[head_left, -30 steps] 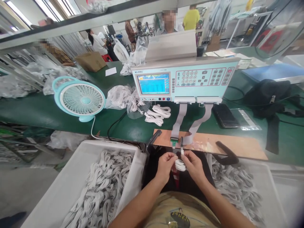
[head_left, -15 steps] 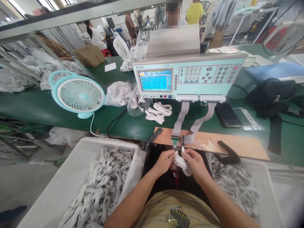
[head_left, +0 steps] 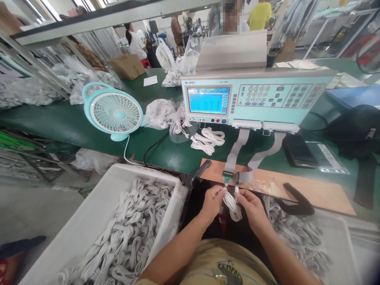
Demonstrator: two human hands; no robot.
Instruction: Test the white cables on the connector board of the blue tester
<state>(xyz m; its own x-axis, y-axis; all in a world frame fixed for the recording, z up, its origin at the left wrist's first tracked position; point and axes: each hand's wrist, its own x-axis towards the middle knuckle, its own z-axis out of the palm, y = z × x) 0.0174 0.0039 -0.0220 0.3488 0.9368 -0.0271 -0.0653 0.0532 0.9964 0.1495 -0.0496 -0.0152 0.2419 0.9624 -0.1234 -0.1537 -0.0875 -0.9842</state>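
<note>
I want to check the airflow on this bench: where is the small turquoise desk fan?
The small turquoise desk fan stands on the green bench, left in the head view, beside bagged white cables.

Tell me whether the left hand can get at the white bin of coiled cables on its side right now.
Probably yes, once it lets go. The left hand pinches one end of the white cable at the connectors; the white bin sits open-topped just beside that forearm, nothing between them.

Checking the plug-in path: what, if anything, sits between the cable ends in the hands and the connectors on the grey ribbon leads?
Nothing visible. Both hands hold the coiled white cable directly below the two connectors.
</note>
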